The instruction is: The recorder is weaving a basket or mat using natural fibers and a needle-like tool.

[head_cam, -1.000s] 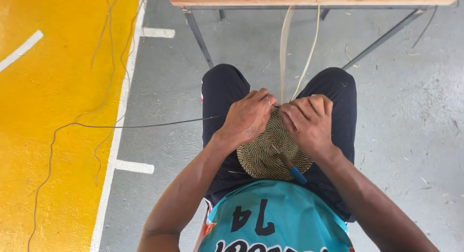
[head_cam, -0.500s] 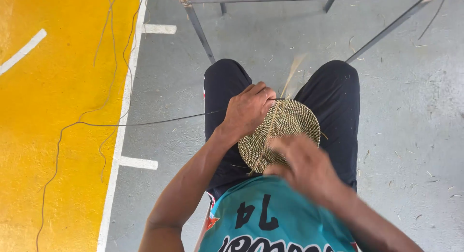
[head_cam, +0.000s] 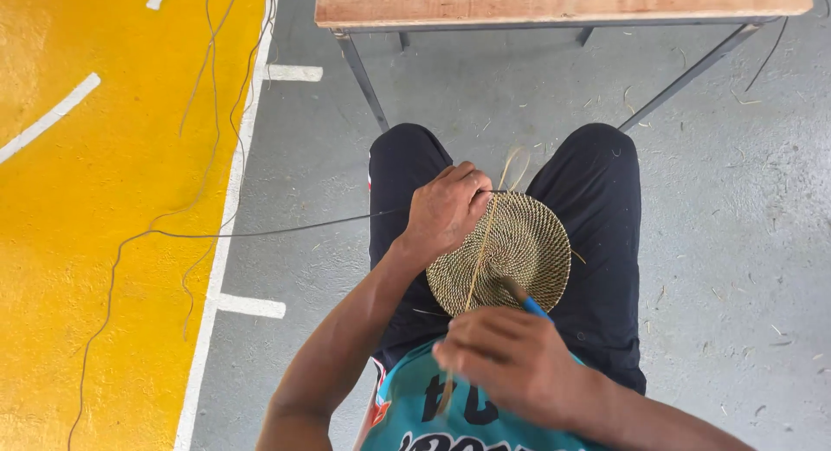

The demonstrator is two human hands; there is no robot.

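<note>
Woven disc: the round coiled piece [head_cam: 511,248] lies on my lap, across the gap between my 2 thighs in black trousers [head_cam: 606,209], tilted a little toward me.
Left hand: my left hand [head_cam: 446,210] sits at the disc's upper left rim, fingers curled over the edge and clamped on it; the thumb side is turned away from view.
Right hand: my right hand [head_cam: 511,360] is just below the disc, close to my chest, fingers folded together around a blue-handled tool [head_cam: 530,306] whose tip touches the disc's lower part.
Straw strand: 1 pale strand [head_cam: 480,252] runs from the top rim, where it loops near my left fingers, down across the disc's face toward my right hand.
Hard to tell: my right hand is blurred, so I cannot tell whether it also pinches the strand; the tool's handle is mostly hidden in my fist.
Cut off: my shirt [head_cam: 415,412], teal, and both forearms run off the bottom edge.
Around: wooden bench [head_cam: 563,3] ahead of my knees on grey floor [head_cam: 744,269]; a thin dark cord [head_cam: 260,235] trails left over the yellow painted area [head_cam: 86,243].
</note>
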